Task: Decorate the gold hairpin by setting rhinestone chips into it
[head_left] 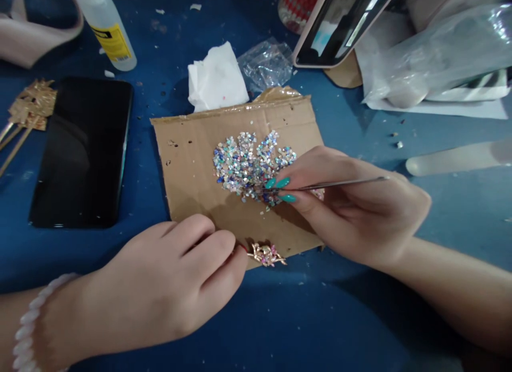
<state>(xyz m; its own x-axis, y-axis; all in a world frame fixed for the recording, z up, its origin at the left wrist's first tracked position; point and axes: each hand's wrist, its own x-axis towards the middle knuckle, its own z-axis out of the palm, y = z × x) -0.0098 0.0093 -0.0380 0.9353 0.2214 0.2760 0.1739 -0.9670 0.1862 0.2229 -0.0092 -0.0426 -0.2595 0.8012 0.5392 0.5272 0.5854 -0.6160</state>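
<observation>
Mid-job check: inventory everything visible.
Table: one, blue, beneath
Cardboard: one, brown, centre
Chips: many, multicoloured, on cardboard
Ornament: one, gold, cardboard's near edge
Tool: one, grey, at chips
Paper: one, white, behind cardboard
Wrap: one, clear, beside paper
Bottle: one, whitish, top
Phone: one, black, left
Goldwork: one, gold, left
Loop: one, pinkish, left
Container: one, red, top
Screen: one, pinkish frame, top
Bag: one, clear, right
Rod: one, whitish, right
Left hand: one, pale bracelet, beside ornament
Right hand: one, turquoise nails, holding tool

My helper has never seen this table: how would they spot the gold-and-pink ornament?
Find the brown cardboard on the blue table. At its near edge, beside the left hand, is the small branching ornament. Its gold-coloured arms and pink accents set it apart from the loose, glittering chips heaped farther up the cardboard.
</observation>
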